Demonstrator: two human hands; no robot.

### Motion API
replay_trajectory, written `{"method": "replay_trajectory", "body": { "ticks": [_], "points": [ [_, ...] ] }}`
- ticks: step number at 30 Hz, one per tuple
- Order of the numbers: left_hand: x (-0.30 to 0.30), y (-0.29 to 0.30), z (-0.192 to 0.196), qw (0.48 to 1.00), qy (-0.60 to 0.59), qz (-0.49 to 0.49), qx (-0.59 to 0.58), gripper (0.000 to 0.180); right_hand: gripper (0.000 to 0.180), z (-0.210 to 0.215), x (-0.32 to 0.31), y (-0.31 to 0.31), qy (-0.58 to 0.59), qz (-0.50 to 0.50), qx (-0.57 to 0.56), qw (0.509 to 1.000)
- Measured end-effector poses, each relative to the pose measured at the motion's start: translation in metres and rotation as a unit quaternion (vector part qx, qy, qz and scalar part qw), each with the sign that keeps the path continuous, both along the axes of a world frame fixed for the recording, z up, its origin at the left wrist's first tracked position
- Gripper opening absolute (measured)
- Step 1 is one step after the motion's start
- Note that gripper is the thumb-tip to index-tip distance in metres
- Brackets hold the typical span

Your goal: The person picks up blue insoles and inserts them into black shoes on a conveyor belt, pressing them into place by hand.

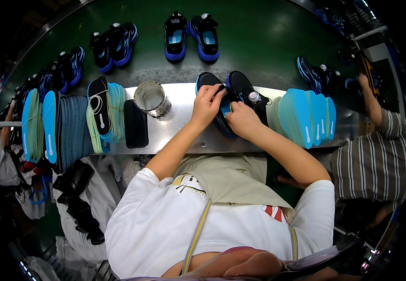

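A black shoe point(207, 78) with a blue sole edge rests on the metal ledge in front of me, its toe pointing away. My left hand point(206, 104) is closed on its upper, with thumb and fingers pinched at the black tongue. My right hand point(244, 120) reaches to the shoe's opening, fingers bent against a light-blue insole point(224, 108) that shows inside. The fingertips are partly hidden there. Close on the right stands the matching black shoe point(240, 84), which has a round pale dial on its tongue; my right wrist passes just in front of it.
Stacks of blue insoles stand at the right point(293, 117) and the left point(74, 126) of the metal ledge point(179, 136). A stained round can point(152, 99) and a black phone point(136, 124) lie between. Beyond, pairs of shoes point(176, 37) sit on a green surface. A striped-shirted person point(372, 161) works at right.
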State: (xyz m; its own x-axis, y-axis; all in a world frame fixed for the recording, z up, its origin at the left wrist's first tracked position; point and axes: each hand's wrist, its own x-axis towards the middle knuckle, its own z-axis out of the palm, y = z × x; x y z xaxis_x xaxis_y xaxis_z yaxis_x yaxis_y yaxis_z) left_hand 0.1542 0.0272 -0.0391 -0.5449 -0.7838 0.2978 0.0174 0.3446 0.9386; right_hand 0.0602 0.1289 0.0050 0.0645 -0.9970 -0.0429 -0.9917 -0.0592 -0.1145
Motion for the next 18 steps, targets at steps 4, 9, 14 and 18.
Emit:
{"method": "replay_trajectory", "body": {
  "ticks": [4,9,14,18],
  "points": [
    [-0.006,-0.005,-0.002,0.999,0.011,-0.014,0.031,0.020,0.010,-0.026,-0.004,-0.014,-0.002,-0.013,-0.024,1.000],
    [-0.008,-0.012,-0.010,0.998,0.014,-0.033,0.051,0.021,0.011,-0.031,-0.004,-0.023,0.043,-0.026,0.027,0.998],
    [-0.002,-0.015,-0.006,0.997,-0.015,-0.065,0.047,0.021,0.019,-0.016,-0.007,-0.035,0.074,0.049,0.231,0.969],
    [-0.004,-0.016,-0.010,0.994,-0.004,-0.101,0.042,0.022,0.027,-0.013,-0.006,-0.036,0.145,0.094,0.361,0.916]
  ]
}}
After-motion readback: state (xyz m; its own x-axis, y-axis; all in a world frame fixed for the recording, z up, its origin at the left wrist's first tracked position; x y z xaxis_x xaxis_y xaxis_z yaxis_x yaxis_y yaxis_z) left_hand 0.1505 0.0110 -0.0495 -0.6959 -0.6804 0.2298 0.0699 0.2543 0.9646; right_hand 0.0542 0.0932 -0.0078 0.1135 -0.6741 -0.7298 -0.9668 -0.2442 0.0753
